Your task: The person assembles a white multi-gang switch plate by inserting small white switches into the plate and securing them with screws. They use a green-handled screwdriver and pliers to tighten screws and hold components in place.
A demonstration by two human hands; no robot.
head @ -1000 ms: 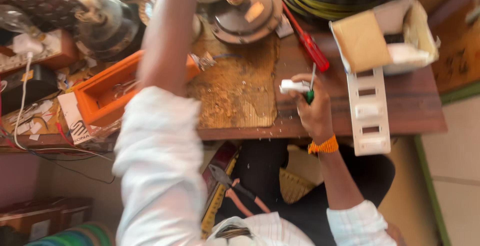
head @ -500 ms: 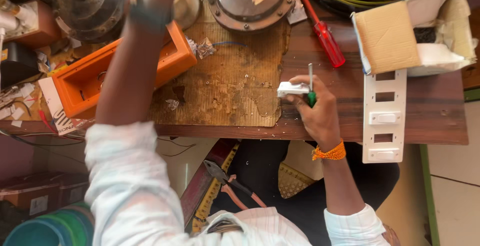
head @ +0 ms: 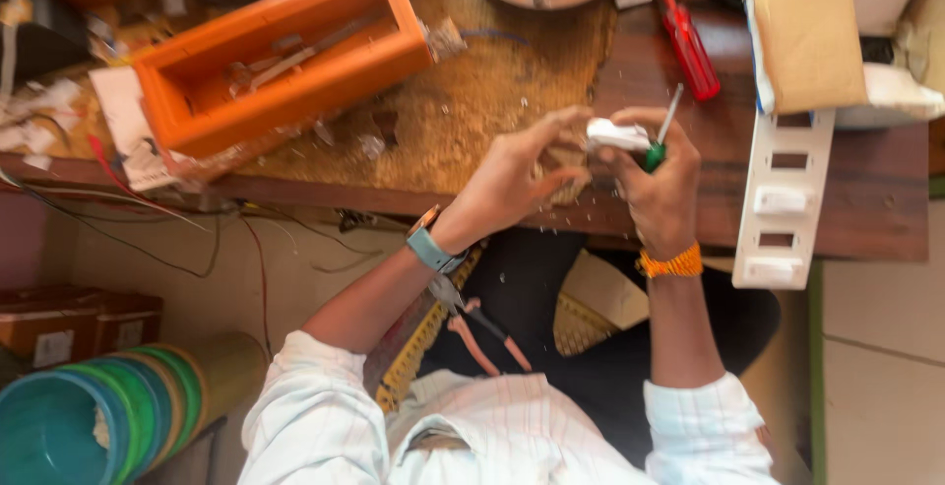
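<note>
My right hand (head: 661,190), with an orange band at the wrist, grips a small green-handled screwdriver (head: 658,145) with its shaft pointing up. A small white switch part (head: 615,134) sits between both hands at the front edge of the wooden bench (head: 866,199). My left hand (head: 522,175), wearing a watch, pinches the left end of that white part. Both hands hover over a worn fibre mat (head: 492,91).
An orange tray (head: 197,111) with metal bits lies at the left. A red screwdriver (head: 689,47), an open cardboard box (head: 817,42) and a white slotted switch frame (head: 783,199) lie at the right. Pliers (head: 482,325) rest on my lap. Stacked coloured buckets (head: 98,416) stand bottom left.
My left arm has come down from the far side of the bench and its hand now meets the white part. My right hand stayed at the bench edge with the screwdriver.
</note>
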